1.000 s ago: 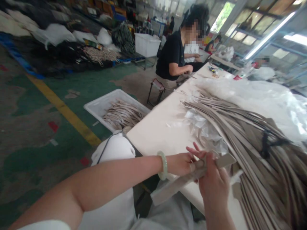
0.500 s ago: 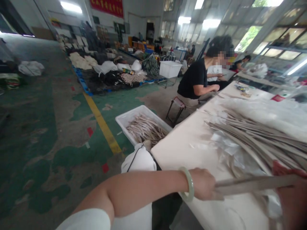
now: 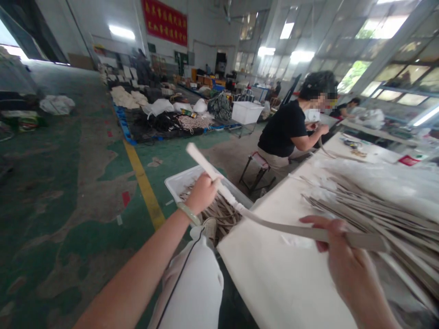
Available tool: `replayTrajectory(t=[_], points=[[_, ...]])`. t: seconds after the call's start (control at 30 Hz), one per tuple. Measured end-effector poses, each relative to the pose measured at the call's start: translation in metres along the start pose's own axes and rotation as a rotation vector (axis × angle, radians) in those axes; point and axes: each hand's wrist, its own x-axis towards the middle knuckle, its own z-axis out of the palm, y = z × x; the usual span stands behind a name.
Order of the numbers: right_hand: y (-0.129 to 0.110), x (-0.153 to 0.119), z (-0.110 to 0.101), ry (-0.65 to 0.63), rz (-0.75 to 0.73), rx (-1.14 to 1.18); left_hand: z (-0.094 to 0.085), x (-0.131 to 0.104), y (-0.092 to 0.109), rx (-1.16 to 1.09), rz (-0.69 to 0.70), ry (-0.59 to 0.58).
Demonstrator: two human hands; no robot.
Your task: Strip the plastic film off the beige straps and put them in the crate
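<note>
A long beige-grey strap (image 3: 274,225) stretches between my two hands, sagging a little in the middle. My left hand (image 3: 203,194), with a pale bangle at the wrist, is closed round it near its whitish end, which sticks up past the fist. That hand is above a white plastic bin (image 3: 174,183) on the floor, where many similar strips (image 3: 222,214) lie. Over the table (image 3: 291,278), my right hand (image 3: 343,256) grips the strap close to its other end, thumb and fingers round it. A pile of like strips (image 3: 377,210) lies on the table beside this hand.
A co-worker in black (image 3: 283,123) sits on a stool (image 3: 257,167) beyond the bin, at the table's side. Clear plastic sheeting (image 3: 387,176) covers part of the table. Another white bin (image 3: 246,112) stands farther back. My knee (image 3: 195,283) is beside the table's edge.
My left hand has swung left and away from the table to above the bin, drawing out its end of the strap. My right hand has come left into fuller view, still holding it.
</note>
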Motion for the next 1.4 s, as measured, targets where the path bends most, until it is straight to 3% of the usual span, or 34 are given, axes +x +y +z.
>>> replayTrajectory(t=[0.1, 0.2, 0.3, 0.37, 0.47, 0.53, 0.63, 0.73, 0.87, 0.97, 1.03, 1.13, 1.3, 1.4], points=[[0.018, 0.001, 0.04, -0.197, 0.214, 0.145, -0.029, 0.046, -0.058, -0.101, -0.173, 0.063], [0.029, 0.007, 0.086, -0.326, 0.397, 0.347, -0.038, 0.083, -0.099, -0.131, -0.266, 0.13], [0.038, 0.02, 0.12, -0.345, 0.527, 0.461, -0.038, 0.113, -0.116, -0.123, -0.33, 0.144], [0.047, 0.026, 0.126, -0.323, 0.617, 0.443, -0.035, 0.126, -0.118, -0.099, -0.353, 0.113], [0.07, 0.017, 0.1, -0.279, 0.68, 0.321, -0.017, 0.131, -0.112, -0.034, -0.344, 0.008], [0.09, 0.001, 0.065, -0.235, 0.522, 0.1, 0.006, 0.121, -0.103, 0.02, -0.295, -0.116], [0.12, -0.016, 0.006, -0.145, 0.105, -0.466, 0.06, 0.086, -0.079, 0.109, -0.172, -0.418], [0.143, -0.007, -0.036, -0.106, -0.071, -0.767, 0.129, 0.037, -0.048, 0.236, -0.051, -0.704], [0.167, 0.023, -0.064, -0.173, -0.064, -0.917, 0.211, -0.021, -0.018, 0.465, 0.066, -0.724], [0.184, 0.033, -0.079, -0.226, 0.005, -0.981, 0.241, -0.043, -0.013, 0.595, 0.116, -0.678], [0.195, 0.034, -0.091, -0.244, 0.064, -0.993, 0.247, -0.048, -0.014, 0.632, 0.143, -0.682], [0.208, 0.037, -0.108, -0.251, 0.115, -0.962, 0.24, -0.053, -0.011, 0.618, 0.156, -0.729], [0.217, 0.047, -0.125, -0.205, 0.088, -0.796, 0.2, -0.078, 0.003, 0.512, 0.134, -0.829], [0.223, 0.05, -0.131, -0.194, 0.065, -0.715, 0.169, -0.098, 0.009, 0.443, 0.139, -0.825]])
